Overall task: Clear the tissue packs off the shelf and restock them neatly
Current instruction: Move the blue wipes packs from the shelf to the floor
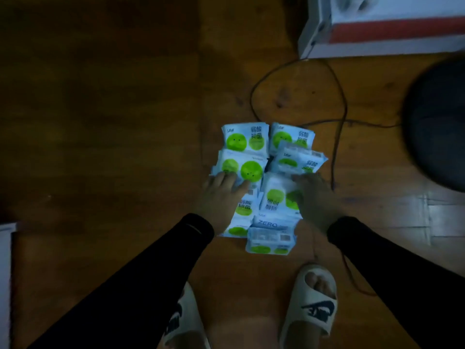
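Head view, looking down at a dim brown wooden floor. A cluster of pale blue plastic tissue packs printed with green circles is lying on the boards in two loose columns, some packs overlapping and tilted, one near pack marked "ZERO"; the cluster is sitting just ahead of the person's feet in cream open-toed slippers. The left hand, in a black sleeve, is resting flat on the left column with fingers spread; the right hand is lying flat against the right column, fingers extended; neither hand is closing around a pack, and both appear to be pressing or squaring the pile. A thin dark cable is looping across the floor beyond the packs and running close beside their right edge; a white box with a red stripe is standing at the upper right; a dark round object, blurred, is occupying the right edge. No shelf is visible here. Judged from this layout, the clearing stage seems largely done, the packs being off the shelf; gathering and tidy restocking appear to remain.
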A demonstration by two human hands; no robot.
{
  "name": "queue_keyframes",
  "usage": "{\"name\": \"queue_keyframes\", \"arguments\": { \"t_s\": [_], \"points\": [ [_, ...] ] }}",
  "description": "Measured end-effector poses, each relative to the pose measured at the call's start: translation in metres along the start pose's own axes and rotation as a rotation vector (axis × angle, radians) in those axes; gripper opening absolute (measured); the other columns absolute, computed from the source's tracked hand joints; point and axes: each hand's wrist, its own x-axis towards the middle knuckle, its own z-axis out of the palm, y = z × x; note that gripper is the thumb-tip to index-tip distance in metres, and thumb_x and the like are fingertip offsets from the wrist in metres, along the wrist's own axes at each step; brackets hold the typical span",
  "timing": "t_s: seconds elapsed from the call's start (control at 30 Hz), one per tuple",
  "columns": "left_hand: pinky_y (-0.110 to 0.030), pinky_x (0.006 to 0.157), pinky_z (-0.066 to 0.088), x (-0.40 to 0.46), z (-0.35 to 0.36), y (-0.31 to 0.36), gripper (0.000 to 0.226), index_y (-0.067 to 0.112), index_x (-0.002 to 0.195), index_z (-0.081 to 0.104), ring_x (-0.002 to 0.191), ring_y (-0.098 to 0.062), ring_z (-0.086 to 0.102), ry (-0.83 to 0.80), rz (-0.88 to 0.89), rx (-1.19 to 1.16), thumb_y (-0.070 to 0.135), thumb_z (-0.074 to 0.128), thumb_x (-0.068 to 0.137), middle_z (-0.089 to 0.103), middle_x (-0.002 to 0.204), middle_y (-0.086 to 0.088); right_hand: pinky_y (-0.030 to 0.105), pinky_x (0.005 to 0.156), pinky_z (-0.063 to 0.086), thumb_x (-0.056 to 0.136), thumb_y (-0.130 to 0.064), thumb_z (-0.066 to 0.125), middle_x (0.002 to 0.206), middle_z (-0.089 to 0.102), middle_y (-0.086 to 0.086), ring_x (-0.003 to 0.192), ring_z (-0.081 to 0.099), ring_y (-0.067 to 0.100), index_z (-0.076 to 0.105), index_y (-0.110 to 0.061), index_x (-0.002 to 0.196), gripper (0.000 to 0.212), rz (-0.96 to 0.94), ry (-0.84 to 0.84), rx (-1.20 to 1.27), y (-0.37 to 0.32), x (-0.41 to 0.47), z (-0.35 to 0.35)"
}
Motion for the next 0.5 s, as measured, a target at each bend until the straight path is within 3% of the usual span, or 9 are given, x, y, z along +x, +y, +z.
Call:
{"name": "queue_keyframes", "arguments": {
  "t_s": [0.07, 0.13, 0.2, 0.37, 0.5],
  "points": [
    [-0.044, 0.083, 0.047, 0.000, 0.000, -0.002, 0.049, 0.019, 0.131, 0.051, 0.114, -0.037, 0.052, 0.021, -0.092, 0.032, 0.018, 0.052, 0.082, 0.054, 0.126, -0.014, 0.049, 0.107, 0.031, 0.096, -0.017, 0.052, 0.146, 0.035, 0.020, 0.134, 0.030, 0.039, 0.038, -0.010, 0.144, 0.050, 0.021, 0.003, -0.025, -0.004, 0.002, -0.005],
    [-0.048, 0.097, 0.038, -0.009, -0.019, 0.000, 0.056, 0.022, 0.144, 0.035, 0.131, -0.036, 0.034, -0.032, -0.130, -0.001, 0.026, 0.056, 0.092, 0.036, 0.145, -0.013, 0.046, 0.113, 0.025, 0.100, -0.022, 0.046, 0.154, 0.022, 0.012, 0.142, 0.019, 0.032, 0.026, -0.015, 0.150, 0.054, 0.032, -0.009, -0.074, -0.015, -0.008, -0.020],
    [-0.047, 0.107, 0.028, -0.023, -0.053, -0.001, 0.059, 0.022, 0.148, 0.025, 0.135, -0.034, 0.022, -0.051, -0.176, -0.031, 0.035, 0.050, 0.096, 0.024, 0.150, -0.010, 0.044, 0.114, 0.024, 0.101, -0.025, 0.044, 0.157, 0.016, 0.008, 0.144, 0.014, 0.028, 0.021, -0.018, 0.151, 0.056, 0.020, -0.063, -0.080, -0.039, -0.025, -0.053],
    [-0.042, 0.100, 0.034, -0.090, -0.212, -0.019, 0.056, 0.013, 0.130, 0.053, 0.117, -0.039, 0.046, 0.140, -0.207, -0.154, 0.044, 0.035, 0.086, 0.052, 0.127, -0.015, 0.048, 0.104, 0.038, 0.097, -0.029, 0.052, 0.148, 0.034, 0.016, 0.133, 0.037, 0.036, 0.039, -0.011, 0.144, 0.052, -0.184, 0.108, 0.011, -0.138, -0.086, -0.183],
    [-0.041, 0.106, 0.026, -0.175, -0.384, -0.053, 0.063, 0.015, 0.138, 0.046, 0.126, -0.034, 0.040, 0.353, -0.285, -0.129, 0.053, 0.026, 0.092, 0.047, 0.138, -0.012, 0.047, 0.093, 0.047, 0.094, -0.037, 0.048, 0.137, 0.047, 0.019, 0.119, 0.050, 0.039, 0.048, -0.009, 0.136, 0.050, -0.405, 0.348, 0.003, -0.265, -0.140, -0.325]
  ]
}}
